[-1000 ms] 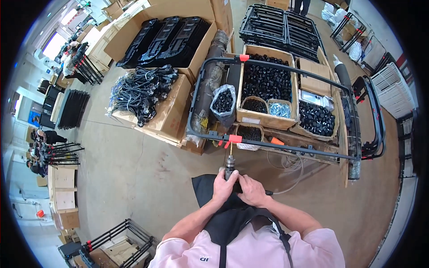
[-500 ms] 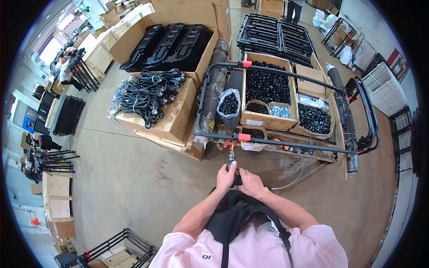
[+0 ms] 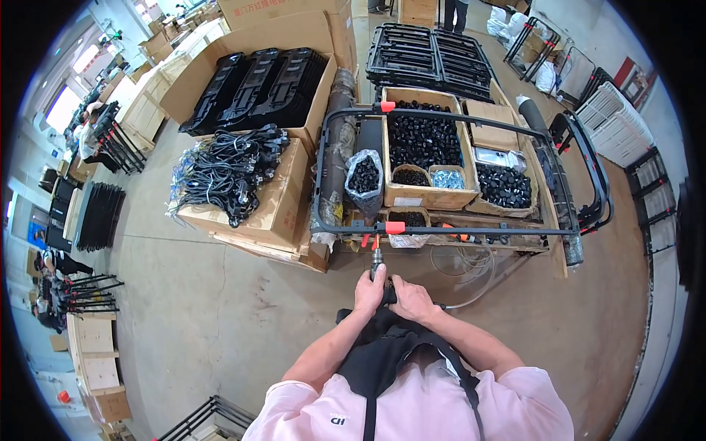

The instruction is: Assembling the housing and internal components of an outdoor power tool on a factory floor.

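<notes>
A metal frame (image 3: 441, 230) lies on the boxes of parts (image 3: 426, 154), with a cable-topped carton (image 3: 243, 198) to their left.

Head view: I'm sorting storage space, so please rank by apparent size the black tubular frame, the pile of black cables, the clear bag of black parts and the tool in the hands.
1. Black tubular frame
2. Pile of black cables
3. Clear bag of black parts
4. Tool, partly covered by the left hand and right hand; though nearest the camera, it looks smallest.

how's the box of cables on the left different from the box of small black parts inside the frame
The cable box is closed, with the black cables heaped loose on its lid; the parts box is open-topped, with small black pieces filling it. The cable box sits outside the black tube frame, left of it; the parts box sits within the frame's outline. Both are brown cardboard.
</notes>
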A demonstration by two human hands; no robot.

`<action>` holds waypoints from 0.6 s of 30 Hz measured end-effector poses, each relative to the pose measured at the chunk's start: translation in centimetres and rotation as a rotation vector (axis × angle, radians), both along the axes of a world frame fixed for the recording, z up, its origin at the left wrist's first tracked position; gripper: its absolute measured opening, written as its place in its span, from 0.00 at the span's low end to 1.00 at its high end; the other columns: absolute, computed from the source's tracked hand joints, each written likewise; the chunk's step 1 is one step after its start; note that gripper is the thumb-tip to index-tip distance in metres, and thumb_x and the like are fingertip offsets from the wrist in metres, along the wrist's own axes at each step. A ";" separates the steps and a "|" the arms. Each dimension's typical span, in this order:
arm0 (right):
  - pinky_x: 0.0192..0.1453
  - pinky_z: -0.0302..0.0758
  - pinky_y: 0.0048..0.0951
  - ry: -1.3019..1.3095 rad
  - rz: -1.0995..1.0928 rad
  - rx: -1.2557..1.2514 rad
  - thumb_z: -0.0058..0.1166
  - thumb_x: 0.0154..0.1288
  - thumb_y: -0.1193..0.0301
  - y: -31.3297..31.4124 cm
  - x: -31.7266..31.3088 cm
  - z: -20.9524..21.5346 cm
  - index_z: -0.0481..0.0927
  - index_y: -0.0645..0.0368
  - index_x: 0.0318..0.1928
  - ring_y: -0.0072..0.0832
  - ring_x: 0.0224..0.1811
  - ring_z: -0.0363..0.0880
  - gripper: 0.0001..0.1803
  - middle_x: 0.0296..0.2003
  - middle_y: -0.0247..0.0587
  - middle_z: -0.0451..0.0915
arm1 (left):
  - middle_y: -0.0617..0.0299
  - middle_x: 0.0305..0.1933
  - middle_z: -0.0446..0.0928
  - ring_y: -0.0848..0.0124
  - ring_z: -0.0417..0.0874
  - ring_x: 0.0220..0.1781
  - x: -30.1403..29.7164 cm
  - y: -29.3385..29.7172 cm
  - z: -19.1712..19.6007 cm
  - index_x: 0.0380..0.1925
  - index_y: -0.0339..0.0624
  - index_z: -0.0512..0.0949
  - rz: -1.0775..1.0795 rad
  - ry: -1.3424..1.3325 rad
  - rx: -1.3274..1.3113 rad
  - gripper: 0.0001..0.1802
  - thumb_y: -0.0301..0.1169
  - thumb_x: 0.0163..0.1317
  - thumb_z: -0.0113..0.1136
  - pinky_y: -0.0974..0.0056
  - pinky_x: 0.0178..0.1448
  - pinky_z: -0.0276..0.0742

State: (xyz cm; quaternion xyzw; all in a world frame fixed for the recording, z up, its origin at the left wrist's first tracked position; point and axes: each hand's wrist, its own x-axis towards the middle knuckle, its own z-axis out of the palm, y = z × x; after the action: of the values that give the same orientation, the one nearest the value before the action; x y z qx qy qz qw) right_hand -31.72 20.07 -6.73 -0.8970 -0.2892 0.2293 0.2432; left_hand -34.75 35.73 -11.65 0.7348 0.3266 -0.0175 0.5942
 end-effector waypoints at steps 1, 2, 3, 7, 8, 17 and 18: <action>0.58 0.82 0.54 -0.003 0.000 0.003 0.75 0.54 0.63 0.1 0.0 0.0 0.68 0.66 0.61 0.60 0.54 0.85 0.40 0.49 0.64 0.85 | 0.57 0.30 0.81 0.65 0.79 0.34 0.0 0.2 -0.3 0.34 0.35 0.80 0.000 -0.003 0.003 0.33 0.60 0.76 0.58 0.55 0.43 0.76; 0.59 0.82 0.54 -0.025 0.004 0.009 0.75 0.54 0.63 0.2 0.0 0.0 0.68 0.66 0.61 0.60 0.55 0.85 0.39 0.50 0.65 0.85 | 0.56 0.31 0.81 0.64 0.80 0.35 0.1 0.3 -0.6 0.35 0.35 0.80 -0.006 0.002 0.031 0.34 0.60 0.76 0.57 0.54 0.44 0.76; 0.59 0.82 0.54 -0.047 0.009 0.016 0.74 0.54 0.64 0.4 0.0 0.0 0.68 0.66 0.61 0.60 0.55 0.85 0.39 0.51 0.65 0.84 | 0.56 0.31 0.81 0.64 0.80 0.35 0.1 0.5 -0.9 0.35 0.35 0.80 -0.010 0.007 0.058 0.34 0.61 0.76 0.57 0.53 0.44 0.76; 0.60 0.82 0.54 -0.035 -0.022 0.032 0.74 0.54 0.65 -0.2 0.4 -0.3 0.67 0.67 0.63 0.60 0.56 0.85 0.40 0.51 0.66 0.84 | 0.54 0.32 0.82 0.62 0.81 0.36 0.8 0.0 0.9 0.36 0.34 0.81 -0.035 0.021 0.041 0.35 0.62 0.76 0.56 0.52 0.46 0.77; 0.59 0.82 0.54 -0.052 -0.018 0.035 0.74 0.54 0.65 0.0 0.5 -0.4 0.67 0.67 0.64 0.60 0.55 0.85 0.42 0.51 0.66 0.84 | 0.53 0.32 0.82 0.61 0.82 0.37 0.9 0.1 0.8 0.37 0.34 0.81 -0.035 0.026 0.061 0.35 0.62 0.76 0.57 0.52 0.46 0.77; 0.57 0.83 0.54 -0.072 -0.018 0.048 0.74 0.53 0.65 0.2 1.3 -0.6 0.68 0.66 0.63 0.59 0.53 0.86 0.40 0.47 0.64 0.84 | 0.48 0.35 0.85 0.56 0.86 0.41 1.8 0.5 0.5 0.40 0.33 0.82 -0.034 0.057 0.095 0.36 0.63 0.75 0.57 0.51 0.49 0.79; 0.57 0.83 0.54 -0.046 -0.026 0.041 0.74 0.54 0.66 0.2 1.4 -0.5 0.69 0.65 0.61 0.58 0.53 0.85 0.37 0.47 0.62 0.84 | 0.47 0.36 0.85 0.56 0.87 0.41 1.8 0.4 0.8 0.40 0.33 0.82 -0.038 0.063 0.096 0.36 0.63 0.75 0.57 0.50 0.50 0.79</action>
State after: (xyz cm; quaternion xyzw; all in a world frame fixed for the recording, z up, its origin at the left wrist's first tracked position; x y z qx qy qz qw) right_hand -30.36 20.28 -7.19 -0.9006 -0.2878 0.1994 0.2575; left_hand -32.91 36.14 -10.82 0.7677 0.3314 -0.0364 0.5472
